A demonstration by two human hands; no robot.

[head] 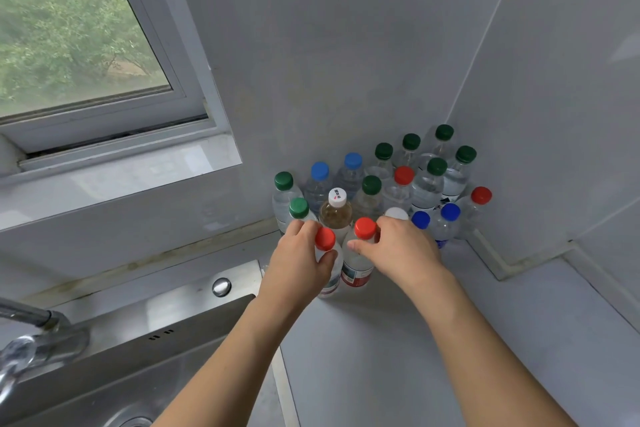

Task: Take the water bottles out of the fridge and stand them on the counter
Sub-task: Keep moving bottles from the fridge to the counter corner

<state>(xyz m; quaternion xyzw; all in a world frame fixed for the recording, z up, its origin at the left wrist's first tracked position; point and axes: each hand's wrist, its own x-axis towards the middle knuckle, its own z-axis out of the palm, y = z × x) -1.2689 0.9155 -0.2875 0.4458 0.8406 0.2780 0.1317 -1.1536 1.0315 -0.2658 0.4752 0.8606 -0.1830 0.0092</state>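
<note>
Nearest, at the lower left, there is a steel sink (114, 388) with a tap (31, 333) over it. Two bare forearms reach from the near edge over the grey surface (398, 357) toward the far corner.

The left hand (298, 263) holds a red-cap bottle (327, 253); its fingers (327, 258) are curled around the body just under the cap. The right hand (401, 250) holds a second red-cap bottle (360, 256) just to the right of the first, with the thumb on the near side and the other fingers behind the neck. Both bottles stand upright on the surface, touching or almost touching each other, at the near edge of the group.

Behind them stands the group of bottles (398, 184), packed close together in the corner where the two walls meet. Their caps are green, blue, red and white. One bottle with a white cap (336, 210) holds a brownish liquid and stands just behind the two held bottles.

Farther to the left, above the sink, is a window (79, 45) with green trees outside.
</note>
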